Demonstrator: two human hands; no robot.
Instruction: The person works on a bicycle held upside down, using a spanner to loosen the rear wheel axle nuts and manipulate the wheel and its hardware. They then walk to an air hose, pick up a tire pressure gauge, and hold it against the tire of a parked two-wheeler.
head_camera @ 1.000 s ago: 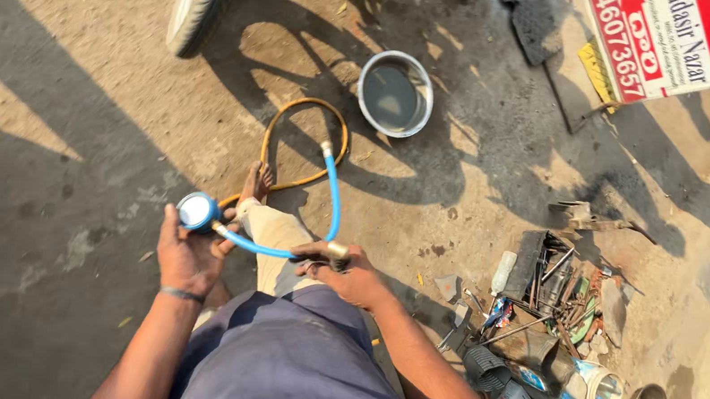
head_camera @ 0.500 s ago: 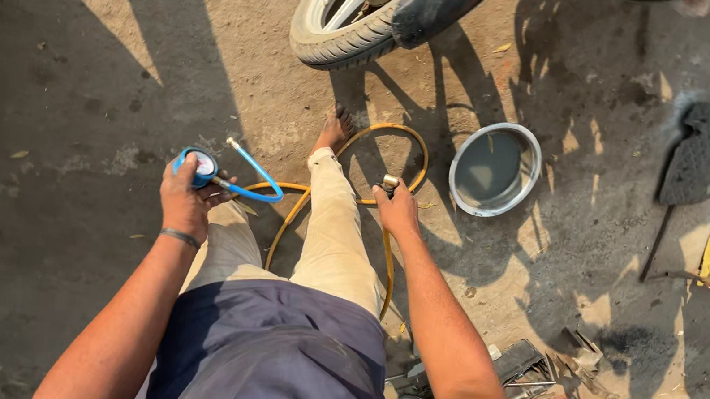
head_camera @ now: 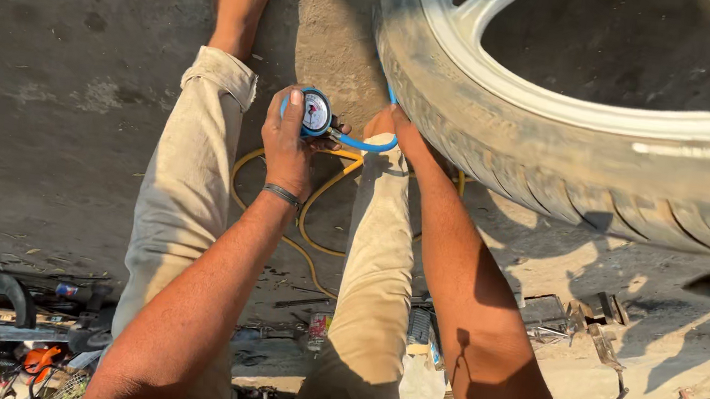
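Gauge work at frame centre: my left hand [head_camera: 287,148] grips the round blue-rimmed pressure gauge [head_camera: 316,113] dial-up for reading, while my right hand [head_camera: 395,130], grip hidden, presses its blue hose [head_camera: 360,143] toward the dusty grey tyre [head_camera: 575,168].

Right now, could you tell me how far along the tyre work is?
Done: the person is up against the tyre. In hand: the left hand holds the round gauge; the right hand presses the blue hose end at the tyre. The dial's reading is not legible.
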